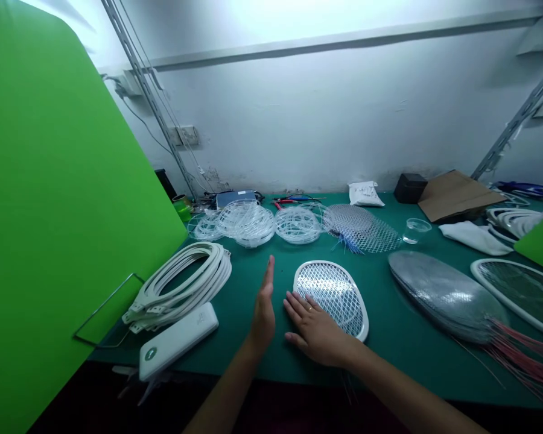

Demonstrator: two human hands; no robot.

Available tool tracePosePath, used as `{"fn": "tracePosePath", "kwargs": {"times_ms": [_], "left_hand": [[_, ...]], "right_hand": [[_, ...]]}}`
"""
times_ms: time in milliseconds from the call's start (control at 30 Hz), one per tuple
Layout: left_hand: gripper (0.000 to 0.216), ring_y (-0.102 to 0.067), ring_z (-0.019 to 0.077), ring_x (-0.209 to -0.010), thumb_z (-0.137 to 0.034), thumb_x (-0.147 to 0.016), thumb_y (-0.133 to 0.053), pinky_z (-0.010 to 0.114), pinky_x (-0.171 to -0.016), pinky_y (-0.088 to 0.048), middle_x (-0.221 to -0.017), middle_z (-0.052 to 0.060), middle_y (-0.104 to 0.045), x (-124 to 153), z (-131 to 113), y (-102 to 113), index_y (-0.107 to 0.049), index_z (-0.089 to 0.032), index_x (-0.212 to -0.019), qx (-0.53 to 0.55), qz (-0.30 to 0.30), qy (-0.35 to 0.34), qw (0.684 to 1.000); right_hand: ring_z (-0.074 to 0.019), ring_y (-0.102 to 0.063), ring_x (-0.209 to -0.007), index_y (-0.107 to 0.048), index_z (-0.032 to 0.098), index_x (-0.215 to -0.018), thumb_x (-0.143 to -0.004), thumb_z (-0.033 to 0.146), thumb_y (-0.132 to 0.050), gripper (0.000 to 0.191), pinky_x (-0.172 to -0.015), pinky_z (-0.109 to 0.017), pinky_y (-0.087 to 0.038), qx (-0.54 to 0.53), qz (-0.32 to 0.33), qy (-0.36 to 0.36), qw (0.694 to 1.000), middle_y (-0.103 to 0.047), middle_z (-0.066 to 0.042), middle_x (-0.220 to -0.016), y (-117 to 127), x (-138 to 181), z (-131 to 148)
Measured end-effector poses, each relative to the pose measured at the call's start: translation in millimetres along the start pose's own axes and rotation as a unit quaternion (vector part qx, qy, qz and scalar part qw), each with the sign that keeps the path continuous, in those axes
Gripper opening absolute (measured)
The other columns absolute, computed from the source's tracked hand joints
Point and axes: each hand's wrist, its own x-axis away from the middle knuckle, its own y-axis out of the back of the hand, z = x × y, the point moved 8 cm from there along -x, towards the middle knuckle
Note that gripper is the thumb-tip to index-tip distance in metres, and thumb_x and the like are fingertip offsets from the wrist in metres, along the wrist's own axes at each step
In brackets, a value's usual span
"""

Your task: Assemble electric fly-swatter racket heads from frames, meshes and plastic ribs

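A white oval racket frame with metal mesh (332, 294) lies on the green table (389, 313) in front of me. My right hand (315, 328) rests flat with fingers spread, palm down, touching the frame's near left edge. My left hand (263, 310) is held upright on its edge just left of the frame, fingers straight and together, holding nothing.
A stack of white oval frames (181, 286) and a white power bank (177, 340) lie at left. Clear plastic rings (248, 222), loose mesh (362, 228) and a small glass cup (416, 229) sit behind. Stacked mesh with red wires (447, 298) lies right. A green screen (49, 193) stands left.
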Motion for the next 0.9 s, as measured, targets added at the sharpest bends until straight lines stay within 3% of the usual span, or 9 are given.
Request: {"fn": "tracePosePath", "kwargs": {"times_ms": [100,167,233,300,433,567,667,767,900], "left_hand": [[0.054,-0.006,0.0198,-0.152,-0.035,-0.104,-0.014,0.043,-0.124,-0.01,-0.164,-0.007,-0.011,30.8,2.3,-14.1,-0.013,-0.034,-0.158,-0.096,0.006,-0.044,0.994],[0.054,-0.006,0.0224,-0.151,-0.038,-0.105,-0.011,0.047,-0.123,-0.012,-0.164,-0.005,-0.009,50.3,5.4,-34.0,-0.008,-0.033,-0.158,-0.189,0.058,-0.101,0.975],[0.056,-0.014,0.0268,-0.15,-0.045,-0.104,-0.014,0.051,-0.121,-0.019,-0.163,0.0,-0.012,65.5,14.5,-57.1,-0.007,-0.032,-0.158,-0.28,0.138,-0.148,0.939],[0.063,-0.025,0.0323,-0.147,-0.057,-0.101,-0.027,0.054,-0.116,-0.03,-0.161,0.004,-0.018,74.3,28.2,-74.9,-0.01,-0.034,-0.157,-0.359,0.212,-0.167,0.893],[0.081,-0.038,0.0379,-0.14,-0.069,-0.09,-0.049,0.053,-0.106,-0.044,-0.157,0.005,-0.028,75.5,41.0,-85.3,-0.014,-0.037,-0.156,-0.44,0.265,-0.166,0.842],[0.073,-0.034,0.0371,-0.142,-0.06,-0.096,-0.046,0.053,-0.109,-0.041,-0.159,0.006,-0.024,73.9,33.7,-84.0,-0.012,-0.034,-0.156,-0.452,0.262,-0.167,0.836],[0.069,-0.033,0.0362,-0.143,-0.057,-0.098,-0.044,0.053,-0.108,-0.041,-0.159,0.006,-0.023,74.7,30.8,-85.7,-0.012,-0.034,-0.156,-0.451,0.267,-0.165,0.835],[0.069,-0.029,0.0365,-0.145,-0.056,-0.099,-0.044,0.056,-0.11,-0.038,-0.159,0.006,-0.021,75.5,27.8,-88.4,-0.012,-0.035,-0.156,-0.434,0.277,-0.145,0.845],[0.061,-0.021,0.03,-0.148,-0.052,-0.103,-0.036,0.054,-0.116,-0.029,-0.161,0.001,-0.017,69.6,21.3,-78.9,-0.01,-0.038,-0.156,-0.367,0.293,-0.061,0.881]], "right_hand": [[-0.0195,-0.003,-0.15,-0.007,0.023,-0.158,-0.103,0.052,-0.014,0.062,-0.122,-0.044,-0.008,0.009,-0.024,0.009,1.0,-0.002,-0.001,-0.163,15.4,-19.8,-19.3],[-0.0206,-0.002,-0.151,-0.007,0.019,-0.158,-0.103,0.052,-0.014,0.064,-0.122,-0.047,-0.005,0.037,-0.052,-0.006,0.998,-0.003,-0.004,-0.164,28.0,-33.5,-37.4],[-0.0219,-0.004,-0.151,-0.012,0.014,-0.157,-0.101,0.057,-0.015,0.07,-0.122,-0.047,-0.005,0.053,-0.044,-0.014,0.998,-0.008,-0.008,-0.163,33.8,-44.9,-56.1],[-0.019,-0.008,-0.15,-0.016,0.018,-0.157,-0.101,0.059,-0.015,0.07,-0.122,-0.042,-0.01,0.053,-0.031,-0.009,0.998,-0.013,-0.006,-0.163,38.7,-51.5,-74.8],[-0.0185,-0.007,-0.151,-0.012,0.018,-0.157,-0.099,0.062,-0.011,0.073,-0.122,-0.042,-0.006,0.06,-0.052,-0.045,0.996,-0.012,-0.006,-0.164,60.1,-52.3,-119.7],[-0.02,-0.011,-0.15,-0.018,0.014,-0.157,-0.097,0.066,-0.015,0.079,-0.122,-0.042,-0.008,0.066,-0.055,-0.087,0.992,-0.016,-0.007,-0.163,72.3,-38.7,-137.1],[-0.0208,0.0,-0.151,-0.006,0.015,-0.158,-0.099,0.062,-0.01,0.075,-0.122,-0.047,-0.004,0.075,-0.107,-0.139,0.982,-0.002,-0.005,-0.164,67.2,-5.9,-125.1],[-0.0231,0.002,-0.151,-0.002,0.019,-0.158,-0.098,0.063,-0.015,0.075,-0.121,-0.052,-0.002,0.09,-0.182,-0.217,0.955,-0.001,-0.003,-0.164,45.9,37.9,-109.2],[-0.0215,-0.005,-0.151,-0.014,0.018,-0.158,-0.098,0.062,-0.016,0.074,-0.122,-0.049,-0.005,0.05,-0.143,-0.243,0.958,-0.009,-0.004,-0.164,9.3,64.7,-102.1]]}}
